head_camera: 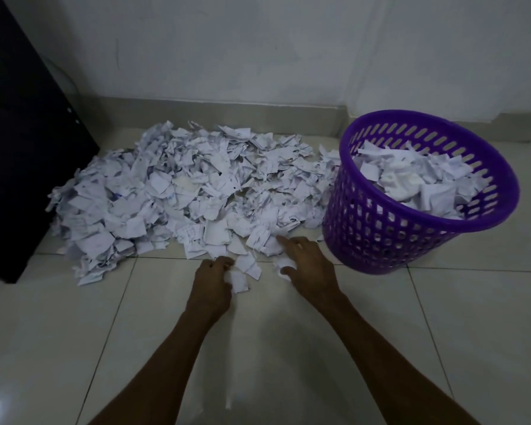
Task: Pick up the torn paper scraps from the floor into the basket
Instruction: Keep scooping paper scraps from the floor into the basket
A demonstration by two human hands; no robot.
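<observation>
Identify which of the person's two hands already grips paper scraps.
The left hand: its curled fingers grip white scraps, while the right hand only reaches towards the pile.

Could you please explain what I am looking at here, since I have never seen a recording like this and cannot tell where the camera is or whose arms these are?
There is no machine here: the one picture comes from a wide-angle camera worn on a person's head, looking forward and down, so the two bare arms are the wearer's own. On the tiled floor lies a big pile of torn paper scraps against the wall. To its right stands a purple basket, slotted plastic, already partly filled with scraps. A dark cabinet stands on the left. The left hand has its fingers curled round a few scraps at the pile's near edge. The right hand reaches into the pile with a finger extended, a scrap at its thumb.
</observation>
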